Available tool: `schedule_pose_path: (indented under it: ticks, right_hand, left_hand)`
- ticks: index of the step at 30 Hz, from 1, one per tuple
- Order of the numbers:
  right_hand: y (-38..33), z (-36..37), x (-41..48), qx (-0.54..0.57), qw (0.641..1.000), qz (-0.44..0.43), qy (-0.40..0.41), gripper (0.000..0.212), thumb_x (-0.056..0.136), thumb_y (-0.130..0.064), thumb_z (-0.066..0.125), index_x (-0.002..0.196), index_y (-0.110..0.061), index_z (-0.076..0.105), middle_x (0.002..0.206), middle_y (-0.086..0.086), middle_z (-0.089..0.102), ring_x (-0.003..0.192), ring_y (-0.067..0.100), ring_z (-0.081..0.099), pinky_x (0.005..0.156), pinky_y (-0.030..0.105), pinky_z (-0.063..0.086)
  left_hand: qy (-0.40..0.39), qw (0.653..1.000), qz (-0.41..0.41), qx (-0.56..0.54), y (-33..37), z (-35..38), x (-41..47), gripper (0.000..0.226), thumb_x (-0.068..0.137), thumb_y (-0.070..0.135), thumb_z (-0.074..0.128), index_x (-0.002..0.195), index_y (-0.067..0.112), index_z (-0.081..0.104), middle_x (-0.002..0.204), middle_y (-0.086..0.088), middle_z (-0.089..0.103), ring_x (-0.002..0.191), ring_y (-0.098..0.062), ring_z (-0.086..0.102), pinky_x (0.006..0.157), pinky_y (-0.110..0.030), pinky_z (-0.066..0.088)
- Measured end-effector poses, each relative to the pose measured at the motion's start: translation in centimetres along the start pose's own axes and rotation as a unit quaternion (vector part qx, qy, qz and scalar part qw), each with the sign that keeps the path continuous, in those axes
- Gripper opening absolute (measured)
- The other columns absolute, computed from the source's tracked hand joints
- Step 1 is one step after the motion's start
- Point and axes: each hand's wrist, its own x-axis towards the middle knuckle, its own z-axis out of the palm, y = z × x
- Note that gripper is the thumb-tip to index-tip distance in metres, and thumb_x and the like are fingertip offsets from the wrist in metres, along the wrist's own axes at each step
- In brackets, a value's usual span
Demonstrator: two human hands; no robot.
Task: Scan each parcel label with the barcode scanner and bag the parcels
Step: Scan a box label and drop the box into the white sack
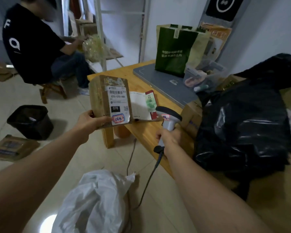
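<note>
My left hand (pixel 89 121) grips a brown cardboard parcel (pixel 101 98) by its lower left corner and holds it upright in the air, its white shipping label (pixel 118 100) facing me. My right hand (pixel 169 138) is closed on the handle of a grey barcode scanner (pixel 168 117), whose dark head points left toward the parcel from a short distance. The scanner's black cable (pixel 149 175) hangs to the floor. A flat white and red parcel (pixel 144 105) lies on the wooden table (pixel 141 84) behind the held one. A white plastic bag (pixel 94 202) stands open on the floor below my arms.
A large black plastic bag (pixel 245 125) covers the table's right end. Behind it stand a green tote bag (pixel 173 49), a clear plastic box (pixel 203 76) and a grey pad (pixel 160 78). On the floor at left are a black bin (pixel 30 121) and a brown parcel (pixel 13 147). A person in black (pixel 35 44) sits at back left.
</note>
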Motion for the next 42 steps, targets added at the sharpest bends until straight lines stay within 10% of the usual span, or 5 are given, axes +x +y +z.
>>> schedule_pose_path:
  ticks: [12, 18, 26, 42]
  right_hand:
    - [4.5, -0.1, -7.4, 0.125, 0.982, -0.087, -0.113, 0.014, 0.077, 0.0, 0.063, 0.085, -0.01, 0.056, 0.064, 0.008, 0.057, 0.053, 0.018, 0.052, 0.054, 0.027, 0.047]
    - [8.2, -1.1, -10.6, -0.029, 0.987, -0.16, 0.008, 0.021, 0.087, -0.013, 0.063, 0.107, -0.01, 0.057, 0.088, 0.008, 0.057, 0.071, 0.02, 0.054, 0.071, 0.035, 0.049]
    - [11.7, -3.2, -14.9, -0.251, 0.895, -0.339, 0.145, 0.027, 0.092, -0.019, 0.057, 0.117, -0.012, 0.048, 0.103, 0.002, 0.052, 0.089, 0.019, 0.054, 0.068, 0.029, 0.039]
    - [14.5, -6.3, -16.6, -0.156, 0.918, -0.335, 0.142, 0.019, 0.086, -0.025, 0.062, 0.098, -0.023, 0.047, 0.09, 0.002, 0.064, 0.081, 0.02, 0.064, 0.071, 0.037, 0.056]
  left_hand:
    - [-0.038, 0.995, 0.076, -0.043, -7.4, -1.1, -4.0, 0.08, 0.054, 0.031, 0.087, 0.126, 0.016, 0.057, 0.114, -0.004, 0.067, 0.101, -0.021, 0.066, 0.091, -0.038, 0.054]
    - [-0.03, 0.996, 0.066, -0.055, -12.1, -1.5, -7.8, 0.071, 0.062, 0.018, 0.088, 0.125, 0.008, 0.057, 0.114, -0.009, 0.068, 0.1, -0.025, 0.067, 0.089, -0.041, 0.056]
    - [-0.066, 0.992, 0.087, -0.061, -12.6, 2.2, -10.8, 0.067, 0.063, 0.017, 0.088, 0.122, 0.008, 0.057, 0.115, -0.006, 0.068, 0.097, -0.021, 0.067, 0.081, -0.034, 0.056]
    - [-0.059, 0.991, 0.096, -0.072, -12.1, 5.1, -13.7, 0.071, 0.066, 0.021, 0.087, 0.128, 0.009, 0.053, 0.121, -0.006, 0.063, 0.095, -0.018, 0.06, 0.078, -0.029, 0.05]
